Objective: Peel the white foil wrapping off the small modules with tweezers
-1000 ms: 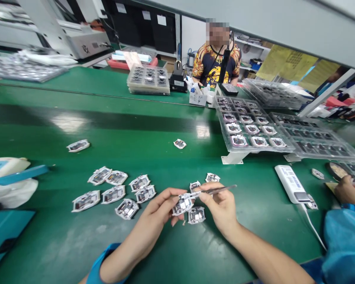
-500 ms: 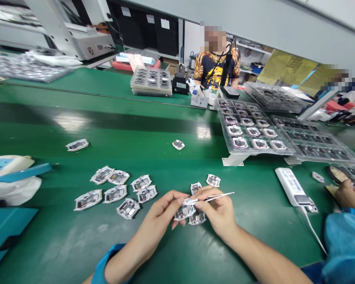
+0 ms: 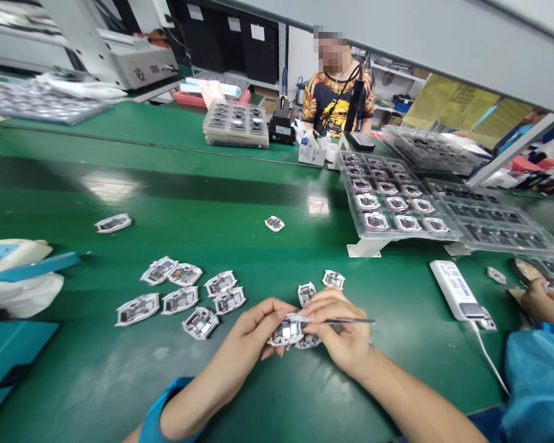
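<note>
The left hand (image 3: 249, 332) pinched a white-framed circuit module (image 3: 285, 332) in its fingers, the right hand (image 3: 339, 332) clamped tweezers (image 3: 348, 321) to it over the green worktop (image 3: 240, 197); loose modules (image 3: 180, 295) lay left, filled trays (image 3: 397, 209) far right

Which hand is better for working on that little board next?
Probably the right hand: it holds the tweezers, their tip at the board, while the left hand is busy holding the board.

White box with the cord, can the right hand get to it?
Probably yes. The right hand is holding tweezers, but the white box lies close by on the green table, with no other thing between them.
</note>
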A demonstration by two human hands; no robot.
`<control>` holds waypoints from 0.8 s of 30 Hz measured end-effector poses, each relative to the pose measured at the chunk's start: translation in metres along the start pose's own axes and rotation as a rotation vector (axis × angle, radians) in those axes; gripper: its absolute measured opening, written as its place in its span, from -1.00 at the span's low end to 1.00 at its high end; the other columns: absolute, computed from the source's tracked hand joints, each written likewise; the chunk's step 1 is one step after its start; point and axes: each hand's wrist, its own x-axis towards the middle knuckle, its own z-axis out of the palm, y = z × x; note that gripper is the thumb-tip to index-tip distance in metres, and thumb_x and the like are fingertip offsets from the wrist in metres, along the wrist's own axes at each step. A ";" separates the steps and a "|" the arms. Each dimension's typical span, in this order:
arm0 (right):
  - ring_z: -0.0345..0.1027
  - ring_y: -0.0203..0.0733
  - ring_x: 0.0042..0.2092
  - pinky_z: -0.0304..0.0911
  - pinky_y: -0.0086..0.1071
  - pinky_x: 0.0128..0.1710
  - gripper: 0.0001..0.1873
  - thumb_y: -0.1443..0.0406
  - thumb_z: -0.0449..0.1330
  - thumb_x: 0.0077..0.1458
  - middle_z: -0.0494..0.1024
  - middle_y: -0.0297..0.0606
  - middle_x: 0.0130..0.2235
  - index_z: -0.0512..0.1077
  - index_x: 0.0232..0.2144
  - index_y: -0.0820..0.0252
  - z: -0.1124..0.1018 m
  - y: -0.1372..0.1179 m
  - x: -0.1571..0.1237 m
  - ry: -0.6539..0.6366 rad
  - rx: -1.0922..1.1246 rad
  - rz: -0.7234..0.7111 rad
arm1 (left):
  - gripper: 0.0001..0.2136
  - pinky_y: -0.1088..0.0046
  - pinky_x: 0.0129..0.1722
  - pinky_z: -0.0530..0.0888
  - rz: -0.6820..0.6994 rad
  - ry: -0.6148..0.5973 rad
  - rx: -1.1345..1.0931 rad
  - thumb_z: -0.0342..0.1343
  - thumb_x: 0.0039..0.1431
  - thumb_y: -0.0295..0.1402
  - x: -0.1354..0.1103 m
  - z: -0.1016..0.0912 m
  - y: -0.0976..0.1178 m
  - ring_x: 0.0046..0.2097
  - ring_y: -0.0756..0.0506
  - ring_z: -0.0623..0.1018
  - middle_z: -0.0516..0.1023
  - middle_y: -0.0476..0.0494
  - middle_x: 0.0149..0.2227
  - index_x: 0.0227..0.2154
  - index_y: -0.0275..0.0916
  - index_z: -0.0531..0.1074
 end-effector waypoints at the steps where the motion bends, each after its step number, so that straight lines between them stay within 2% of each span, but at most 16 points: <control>1: 0.53 -0.11 -0.27 0.39 -0.16 -0.17 -0.92 0.40 0.28 0.12 0.67 -0.22 -0.35 0.54 -0.34 0.12 0.000 0.000 -0.001 0.016 0.015 0.035 | -0.72 0.57 -0.55 0.20 0.005 -0.006 -0.001 0.13 0.06 -0.10 0.000 0.000 0.000 -0.53 0.02 0.37 0.42 0.06 -0.57 -0.37 -0.23 0.48; 5: 0.54 -0.13 -0.26 0.43 -0.24 -0.20 -0.94 0.37 0.29 0.12 0.65 -0.24 -0.33 0.53 -0.32 0.12 0.001 0.000 -0.003 0.064 0.061 0.194 | -0.72 0.56 -0.54 0.21 0.015 -0.009 0.022 0.11 0.09 -0.10 0.000 0.000 -0.002 -0.51 0.00 0.38 0.41 0.06 -0.58 -0.36 -0.23 0.48; 9: 0.56 -0.16 -0.28 0.47 -0.31 -0.24 -0.98 0.35 0.29 0.12 0.65 -0.25 -0.33 0.52 -0.34 0.12 0.001 -0.004 -0.003 0.052 0.079 0.292 | -0.71 0.55 -0.52 0.22 -0.011 -0.007 0.043 0.13 0.08 -0.08 -0.001 0.000 -0.002 -0.50 0.00 0.38 0.41 0.06 -0.56 -0.35 -0.22 0.47; 11: 0.56 -0.16 -0.29 0.48 -0.32 -0.27 -0.98 0.35 0.28 0.13 0.65 -0.24 -0.34 0.52 -0.35 0.13 0.001 -0.006 -0.001 0.037 0.059 0.295 | -0.70 0.56 -0.51 0.24 -0.023 -0.006 0.043 0.15 0.06 -0.07 0.000 0.000 -0.002 -0.48 0.00 0.38 0.40 0.06 -0.54 -0.35 -0.22 0.47; 16: 0.57 -0.15 -0.26 0.46 -0.30 -0.20 -0.93 0.40 0.27 0.12 0.65 -0.21 -0.33 0.52 -0.34 0.14 -0.002 -0.010 0.002 -0.052 -0.046 0.198 | -0.68 0.56 -0.49 0.26 -0.023 -0.014 0.060 0.17 0.04 -0.03 0.001 0.000 -0.002 -0.48 0.01 0.35 0.37 0.08 -0.54 -0.37 -0.22 0.47; 21: 0.56 -0.17 -0.26 0.48 -0.35 -0.30 -0.97 0.31 0.27 0.15 0.63 -0.24 -0.30 0.48 -0.33 0.14 -0.003 -0.008 0.002 -0.048 0.075 0.351 | -0.68 0.58 -0.47 0.26 -0.052 -0.015 0.055 0.17 0.05 -0.04 0.002 -0.002 -0.002 -0.48 0.03 0.34 0.38 0.08 -0.53 -0.36 -0.22 0.46; 24: 0.55 -0.18 -0.27 0.49 -0.36 -0.31 -0.94 0.28 0.27 0.15 0.62 -0.25 -0.32 0.46 -0.35 0.15 -0.003 -0.006 0.001 -0.020 0.107 0.364 | -0.69 0.59 -0.47 0.27 -0.055 -0.007 0.049 0.18 0.04 -0.05 0.002 -0.002 -0.002 -0.48 0.03 0.35 0.40 0.08 -0.53 -0.35 -0.22 0.47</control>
